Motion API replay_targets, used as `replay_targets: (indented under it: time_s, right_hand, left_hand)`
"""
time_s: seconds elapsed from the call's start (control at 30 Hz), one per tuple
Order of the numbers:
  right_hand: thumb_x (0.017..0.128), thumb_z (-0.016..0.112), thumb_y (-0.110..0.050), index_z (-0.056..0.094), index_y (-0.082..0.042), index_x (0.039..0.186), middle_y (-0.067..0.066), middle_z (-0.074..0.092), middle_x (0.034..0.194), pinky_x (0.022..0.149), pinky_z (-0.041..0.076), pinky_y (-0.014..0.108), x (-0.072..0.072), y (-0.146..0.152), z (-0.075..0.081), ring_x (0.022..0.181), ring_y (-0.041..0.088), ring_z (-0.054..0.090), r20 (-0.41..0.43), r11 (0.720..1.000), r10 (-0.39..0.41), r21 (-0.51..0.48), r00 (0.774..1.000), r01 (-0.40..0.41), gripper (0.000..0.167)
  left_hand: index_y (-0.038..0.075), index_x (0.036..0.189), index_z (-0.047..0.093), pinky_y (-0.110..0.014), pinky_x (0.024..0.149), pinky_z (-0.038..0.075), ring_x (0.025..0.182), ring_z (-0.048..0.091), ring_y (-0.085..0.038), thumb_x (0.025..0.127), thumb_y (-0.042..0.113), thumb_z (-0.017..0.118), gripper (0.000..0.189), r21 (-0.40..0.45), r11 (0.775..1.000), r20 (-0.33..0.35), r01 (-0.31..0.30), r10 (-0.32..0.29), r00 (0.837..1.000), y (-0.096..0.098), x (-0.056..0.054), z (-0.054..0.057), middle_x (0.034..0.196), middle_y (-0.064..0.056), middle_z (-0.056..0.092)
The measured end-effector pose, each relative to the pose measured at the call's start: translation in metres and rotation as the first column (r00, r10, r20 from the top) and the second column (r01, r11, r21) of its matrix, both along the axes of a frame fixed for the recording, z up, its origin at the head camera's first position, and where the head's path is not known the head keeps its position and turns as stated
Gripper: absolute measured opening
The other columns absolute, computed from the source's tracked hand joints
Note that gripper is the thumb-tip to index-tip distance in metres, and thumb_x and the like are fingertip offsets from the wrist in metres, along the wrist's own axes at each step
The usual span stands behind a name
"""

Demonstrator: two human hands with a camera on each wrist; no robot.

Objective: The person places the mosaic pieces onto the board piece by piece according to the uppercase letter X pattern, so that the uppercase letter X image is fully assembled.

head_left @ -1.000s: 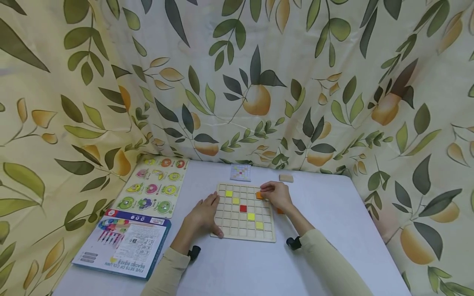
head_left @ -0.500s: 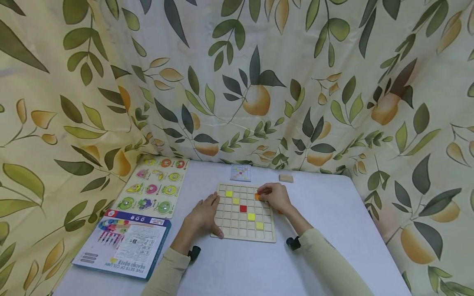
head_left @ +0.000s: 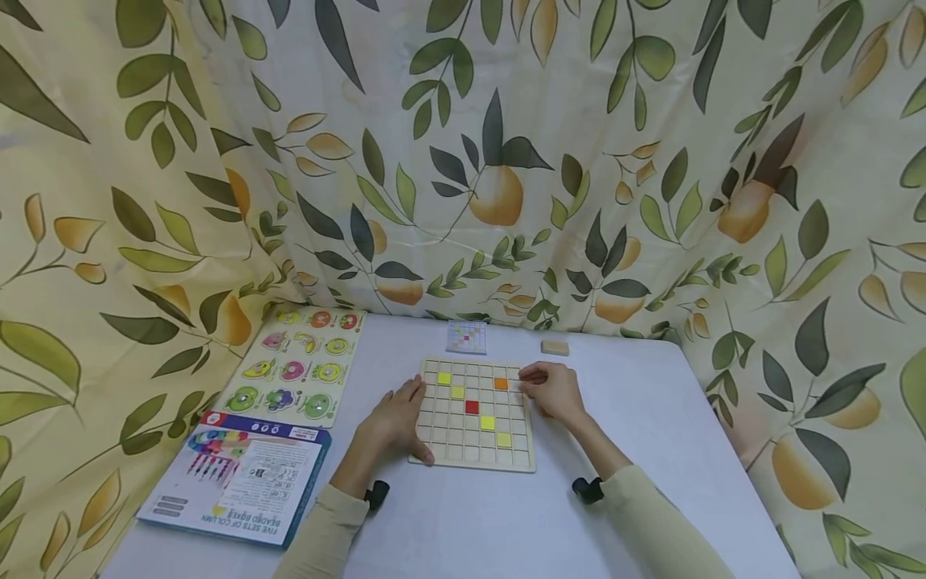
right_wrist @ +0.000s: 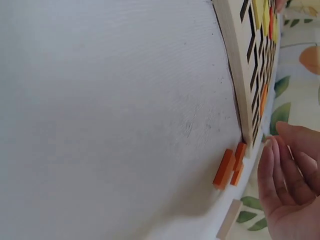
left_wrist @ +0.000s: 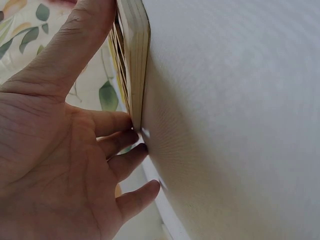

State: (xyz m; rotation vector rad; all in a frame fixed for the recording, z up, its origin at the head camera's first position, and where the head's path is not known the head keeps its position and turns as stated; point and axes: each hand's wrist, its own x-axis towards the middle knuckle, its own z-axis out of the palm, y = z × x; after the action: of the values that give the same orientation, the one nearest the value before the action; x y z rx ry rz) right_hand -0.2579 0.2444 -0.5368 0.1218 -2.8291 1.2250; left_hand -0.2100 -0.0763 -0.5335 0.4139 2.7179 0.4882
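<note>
A square wooden grid board (head_left: 441, 438) lies flat on the table. A diagonal of yellow tiles (head_left: 488, 423) crosses it around a red tile (head_left: 472, 408), and one orange tile (head_left: 501, 384) sits in a cell near the upper right. My left hand (head_left: 389, 422) rests along the board's left edge, thumb at the near corner and fingers at the far one. At the board's upper right edge is my right hand (head_left: 555, 392), fingertips close to the thumb and no tile showing between them. Several loose orange tiles (right_wrist: 224, 169) lie beside the board, mostly hidden under the right hand in the head view.
Behind the board lie a small pattern card (head_left: 466, 338) and a thin wooden block (head_left: 555, 347). To the left are a fruit puzzle board (head_left: 300, 370) and a flat printed box (head_left: 239, 478). A leaf-patterned curtain (head_left: 463, 161) rises behind the table.
My right hand has let go of the orange tile, which now sits in its cell, and has moved right to the board's edge. My left hand has stayed put.
</note>
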Motion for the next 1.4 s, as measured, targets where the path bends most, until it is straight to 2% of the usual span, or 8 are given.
replay_targets:
  time_s: [0.3, 0.47, 0.7, 0.87, 1.13, 1.4]
  right_hand:
    - [0.085, 0.086, -0.008, 0.079, -0.004, 0.107, 0.007, 0.078, 0.097, 0.069, 0.061, 0.027, 0.010, 0.016, 0.001, 0.085, 0.019, 0.074, 0.015, 0.999, -0.040, 0.017, 0.999, 0.040, 0.023]
    - [0.082, 0.089, -0.009, 0.079, -0.005, 0.104, 0.005, 0.078, 0.092, 0.069, 0.060, 0.029, 0.013, 0.023, 0.000, 0.083, 0.017, 0.073, 0.041, 0.996, -0.059, 0.070, 0.997, 0.056, 0.025]
    - [0.078, 0.093, -0.015, 0.079, -0.007, 0.103, 0.001, 0.077, 0.092, 0.078, 0.060, 0.038, 0.019, 0.033, -0.003, 0.085, 0.016, 0.071, 0.101, 0.987, -0.045, 0.156, 0.994, 0.028, 0.030]
    - [0.077, 0.092, -0.011, 0.079, -0.007, 0.104, 0.003, 0.077, 0.095, 0.081, 0.059, 0.041, 0.024, 0.037, -0.006, 0.087, 0.018, 0.070, 0.110, 0.984, -0.014, 0.177, 0.994, -0.006, 0.030]
    - [0.077, 0.091, -0.005, 0.079, -0.006, 0.103, 0.003, 0.076, 0.093, 0.076, 0.061, 0.037, 0.030, 0.038, -0.006, 0.084, 0.018, 0.071, 0.103, 0.987, -0.018, 0.158, 0.995, 0.002, 0.029]
    - [0.078, 0.090, -0.005, 0.079, -0.007, 0.105, 0.000, 0.075, 0.087, 0.064, 0.055, 0.031, 0.028, 0.042, -0.002, 0.076, 0.015, 0.068, 0.082, 0.991, -0.027, 0.129, 0.996, 0.017, 0.029]
  left_hand:
    - [0.001, 0.164, 0.026, -0.052, 0.129, 0.019, 0.160, 0.017, -0.031, 0.053, 0.055, 0.101, 0.144, 0.005, 1.000, -0.002, -0.019, 0.020, 1.000, -0.004, -0.001, -0.001, 0.173, -0.016, 0.019]
    - [0.001, 0.164, 0.026, -0.052, 0.129, 0.020, 0.160, 0.017, -0.031, 0.052, 0.055, 0.101, 0.145, 0.003, 1.000, -0.019, -0.013, 0.013, 1.000, -0.006, 0.000, -0.003, 0.173, -0.016, 0.019]
    - [0.000, 0.164, 0.026, -0.053, 0.129, 0.020, 0.160, 0.017, -0.032, 0.052, 0.057, 0.100, 0.146, 0.005, 1.000, -0.019, -0.005, 0.005, 1.000, -0.006, 0.000, -0.004, 0.173, -0.017, 0.019]
    - [-0.001, 0.164, 0.026, -0.053, 0.129, 0.020, 0.160, 0.017, -0.032, 0.051, 0.057, 0.099, 0.146, 0.005, 1.000, -0.022, 0.002, -0.002, 1.000, -0.005, 0.000, -0.004, 0.173, -0.017, 0.019]
    - [0.000, 0.164, 0.024, -0.052, 0.129, 0.019, 0.160, 0.016, -0.032, 0.055, 0.054, 0.100, 0.143, -0.006, 1.000, -0.016, 0.012, -0.012, 1.000, -0.003, 0.002, -0.002, 0.173, -0.017, 0.018]
    - [0.000, 0.164, 0.026, -0.053, 0.129, 0.020, 0.160, 0.017, -0.032, 0.053, 0.056, 0.099, 0.144, -0.005, 1.000, -0.025, 0.009, -0.009, 1.000, -0.003, 0.000, -0.004, 0.173, -0.017, 0.019]
